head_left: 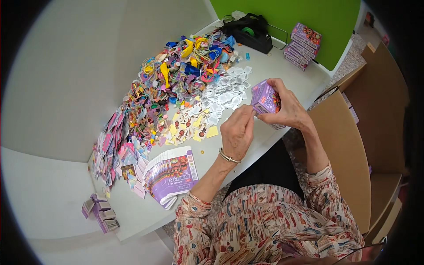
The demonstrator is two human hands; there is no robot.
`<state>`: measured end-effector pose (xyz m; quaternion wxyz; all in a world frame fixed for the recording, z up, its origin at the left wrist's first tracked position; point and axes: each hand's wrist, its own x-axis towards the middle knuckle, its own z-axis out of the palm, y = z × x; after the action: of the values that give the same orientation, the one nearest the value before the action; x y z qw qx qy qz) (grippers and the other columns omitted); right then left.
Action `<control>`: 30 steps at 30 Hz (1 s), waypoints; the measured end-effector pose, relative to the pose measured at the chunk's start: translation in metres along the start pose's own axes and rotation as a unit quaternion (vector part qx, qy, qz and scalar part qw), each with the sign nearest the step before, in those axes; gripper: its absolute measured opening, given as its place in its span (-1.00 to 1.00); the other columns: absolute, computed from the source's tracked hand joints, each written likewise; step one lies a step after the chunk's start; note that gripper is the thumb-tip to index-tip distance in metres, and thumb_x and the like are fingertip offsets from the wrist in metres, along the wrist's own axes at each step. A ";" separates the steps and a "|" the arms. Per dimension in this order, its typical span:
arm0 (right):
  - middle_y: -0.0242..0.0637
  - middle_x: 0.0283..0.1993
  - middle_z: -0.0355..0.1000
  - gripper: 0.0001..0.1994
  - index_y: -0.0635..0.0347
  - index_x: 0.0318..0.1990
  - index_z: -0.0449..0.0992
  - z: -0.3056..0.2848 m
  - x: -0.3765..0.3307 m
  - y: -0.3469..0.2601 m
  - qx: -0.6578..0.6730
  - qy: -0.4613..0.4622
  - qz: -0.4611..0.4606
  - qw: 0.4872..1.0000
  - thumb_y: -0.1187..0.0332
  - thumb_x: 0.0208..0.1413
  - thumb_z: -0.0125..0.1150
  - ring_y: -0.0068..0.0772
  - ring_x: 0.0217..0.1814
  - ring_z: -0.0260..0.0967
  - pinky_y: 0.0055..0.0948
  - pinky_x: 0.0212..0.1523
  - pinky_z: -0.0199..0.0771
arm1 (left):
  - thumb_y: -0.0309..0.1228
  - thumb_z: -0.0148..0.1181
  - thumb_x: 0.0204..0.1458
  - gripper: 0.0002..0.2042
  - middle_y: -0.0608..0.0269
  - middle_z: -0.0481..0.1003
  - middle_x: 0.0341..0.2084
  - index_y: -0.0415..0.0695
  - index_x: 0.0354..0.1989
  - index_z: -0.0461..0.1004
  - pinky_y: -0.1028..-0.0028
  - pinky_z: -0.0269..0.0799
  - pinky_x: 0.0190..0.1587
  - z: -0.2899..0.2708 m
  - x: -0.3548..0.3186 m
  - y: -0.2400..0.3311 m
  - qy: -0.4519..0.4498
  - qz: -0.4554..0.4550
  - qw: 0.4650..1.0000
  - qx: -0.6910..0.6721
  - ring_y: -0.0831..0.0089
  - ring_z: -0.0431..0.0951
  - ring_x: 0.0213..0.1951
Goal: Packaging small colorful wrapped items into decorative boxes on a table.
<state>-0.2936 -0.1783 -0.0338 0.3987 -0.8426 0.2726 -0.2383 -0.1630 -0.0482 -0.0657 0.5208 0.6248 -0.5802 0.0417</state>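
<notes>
— Purple box (265, 98): where is it?

— Up off the bench (265, 66), held in the air near its right edge. The right hand (289, 110) wraps it from behind and beneath, fingers (276, 84) curled over the top and clenched on the carton.

— And the left hand (237, 132)?

— Just beside the box, at its lower left corner. Its fingers (245, 115) are pinched together against that corner, perhaps on a flap, though the view is too small to tell what sits between them. A bracelet (229, 156) circles that wrist.

— What lies around?

— A fan of flat, unfolded purple cartons (173, 176) near the left forearm. Beyond it, yellow cards (194, 128) with small figures, then a spread of white paper pieces (223, 95). Further back, a big heap of colourful balloons and trinkets (176, 84) runs along the bench.

— Anything finished?

— A stack of closed purple boxes (303, 46) stands at the far corner, well apart from the hands, next to a black tape dispenser (248, 32). A few small purple boxes (100, 212) sit at the near left end. A brown cardboard carton (349, 145) stands open on the right, beside the person's patterned sleeve (327, 190).
</notes>
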 end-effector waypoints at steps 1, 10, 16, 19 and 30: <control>0.04 -0.13 0.38 -0.17 0.33 0.11 0.18 0.000 -0.001 0.000 -0.001 0.001 0.001 1.000 0.17 -0.39 0.41 -0.12 -0.12 0.40 -0.27 -0.05 0.38 | -0.61 0.19 -0.05 -0.81 0.03 0.53 -0.32 -0.29 -0.22 0.48 0.37 0.48 -0.34 -0.002 -0.001 -0.001 0.000 0.000 1.000 -0.002 0.13 0.57 -0.36; 0.04 -0.25 0.40 -0.17 0.28 0.10 0.18 0.000 -0.013 -0.004 -0.042 -0.025 0.037 0.998 0.17 -0.42 0.40 -0.03 -0.23 0.41 -0.25 -0.14 0.39 | -0.55 0.23 -0.05 -0.80 0.08 0.50 -0.37 -0.25 -0.22 0.46 0.34 0.46 -0.42 -0.001 -0.009 0.002 -0.049 0.018 0.998 -0.029 0.19 0.54 -0.42; 0.03 -0.28 0.40 -0.17 0.26 0.10 0.18 0.004 -0.022 0.002 -0.056 -0.033 0.055 0.996 0.15 -0.40 0.40 0.02 -0.25 0.42 -0.22 -0.16 0.39 | -0.53 0.22 -0.02 -0.83 0.07 0.49 -0.40 -0.26 -0.26 0.44 0.34 0.44 -0.45 0.007 -0.022 0.000 -0.044 0.023 0.998 0.040 0.14 0.53 -0.44; 0.08 -0.28 0.42 -0.17 0.29 0.10 0.17 0.004 -0.012 0.005 -0.077 0.007 0.034 0.996 0.10 -0.38 0.39 0.09 -0.23 0.42 -0.19 -0.16 0.39 | -0.49 0.23 -0.01 -0.73 0.03 0.51 -0.35 -0.28 -0.12 0.42 0.34 0.45 -0.44 0.007 -0.018 0.000 -0.047 -0.001 0.999 -0.003 0.17 0.55 -0.43; 0.16 -0.13 0.40 -0.18 0.35 0.12 0.15 0.037 0.065 0.058 -0.327 0.035 0.088 0.940 0.00 -0.25 0.30 0.12 -0.16 0.46 -0.10 -0.15 0.49 | -0.50 0.25 -0.03 -0.63 0.00 0.53 -0.22 -0.27 -0.01 0.39 0.43 0.49 -0.33 -0.047 -0.091 0.026 -0.130 -0.135 0.981 0.045 0.25 0.60 -0.40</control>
<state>-0.2378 -0.2314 -0.0896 0.1110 -0.8901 0.4226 -0.1292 -0.1866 0.0527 -0.0887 0.4130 0.7204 -0.5507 -0.0849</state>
